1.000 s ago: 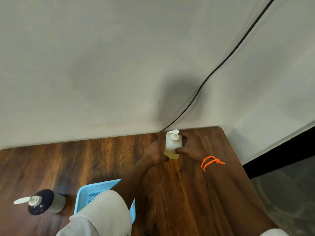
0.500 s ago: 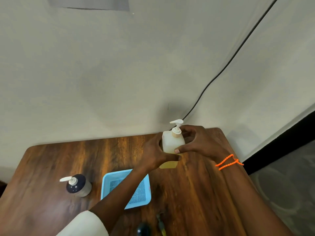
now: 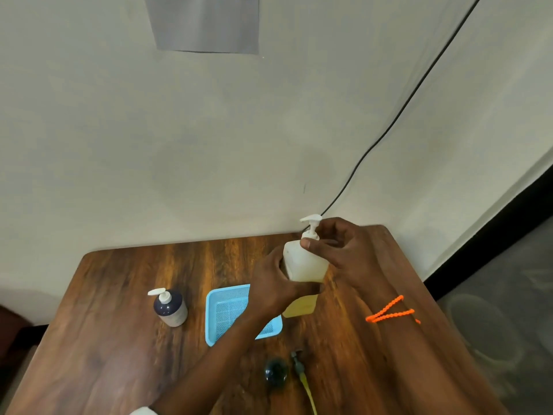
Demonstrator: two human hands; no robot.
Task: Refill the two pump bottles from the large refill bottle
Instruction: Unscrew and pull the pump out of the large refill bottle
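On the table's left side our dark pump bottle point(image 3: 170, 307) stands capped and untouched. Our left hand point(image 3: 276, 287) wraps the pale pump bottle point(image 3: 303, 266), lifted mid-table; our right hand point(image 3: 338, 250) pinches its collar. No refill bottle shows; nothing looks refilled yet.

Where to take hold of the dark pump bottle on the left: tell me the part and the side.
Take the dark pump bottle round its cylindrical body, below the shoulder, coming from the right or the near side. It stands upright and alone on the table, and its white nozzle points left, so a grip there likely stays clear of the pump.
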